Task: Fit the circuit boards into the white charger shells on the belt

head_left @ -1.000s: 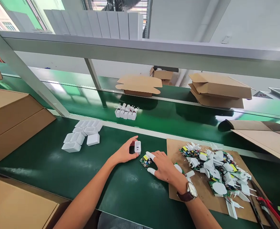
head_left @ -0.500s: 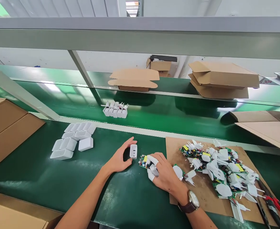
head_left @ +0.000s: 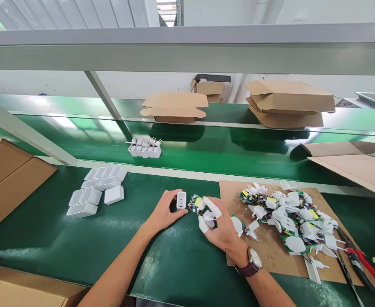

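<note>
My left hand [head_left: 165, 209] has its thumb and fingers closed on the ends of a small white charger housing [head_left: 181, 200], whose face with dark port slots is turned up. Just right of it, my right hand [head_left: 218, 226] pinches a circuit board [head_left: 195, 204] with a yellow-wrapped part and a white plug piece [head_left: 209, 218] attached. White covers sit on the thumb and a finger of that hand. Beyond its knuckles lies another board with a white disc [head_left: 237, 225]. A heap of similar boards and plug pieces [head_left: 295, 244] covers much of the cardboard sheet [head_left: 267, 260].
White housings [head_left: 91, 195] stand in rows at left on the green table [head_left: 117, 238]. More housings with plugs [head_left: 144, 150] rest on the green strip behind. Red-handled pliers [head_left: 371, 268] lie at right. Cardboard boxes [head_left: 14, 183] flank the table, and a grey beam [head_left: 187, 55] crosses above.
My left fingers have closed in on the charger housing. The circuit board in my right hand has come slightly nearer to it and turned a little. The view has shifted slightly.
</note>
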{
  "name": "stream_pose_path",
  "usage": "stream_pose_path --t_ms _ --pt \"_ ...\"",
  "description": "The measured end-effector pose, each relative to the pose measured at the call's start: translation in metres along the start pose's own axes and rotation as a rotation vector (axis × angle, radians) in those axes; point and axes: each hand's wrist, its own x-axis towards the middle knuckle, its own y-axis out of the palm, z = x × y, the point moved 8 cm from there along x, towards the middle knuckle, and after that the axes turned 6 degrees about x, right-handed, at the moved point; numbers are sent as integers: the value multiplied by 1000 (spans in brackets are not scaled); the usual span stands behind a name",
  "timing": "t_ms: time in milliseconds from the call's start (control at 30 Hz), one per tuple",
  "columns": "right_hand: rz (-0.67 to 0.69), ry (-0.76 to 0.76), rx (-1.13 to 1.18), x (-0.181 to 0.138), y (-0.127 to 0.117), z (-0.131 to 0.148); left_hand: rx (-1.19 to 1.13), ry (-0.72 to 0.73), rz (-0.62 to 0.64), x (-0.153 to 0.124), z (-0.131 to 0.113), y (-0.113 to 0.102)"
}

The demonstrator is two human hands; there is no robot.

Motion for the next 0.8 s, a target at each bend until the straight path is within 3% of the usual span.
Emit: stream_pose_path --t_ms 100,167,800 --pt "19 -34 -23 -1 2 6 20 238 -54 -3 -22 1" --pt "71 -53 -25 -1 6 9 24 308 -74 -6 -29 2" --pt "138 -99 -130 -3 15 12 122 492 -139 -13 -44 6"
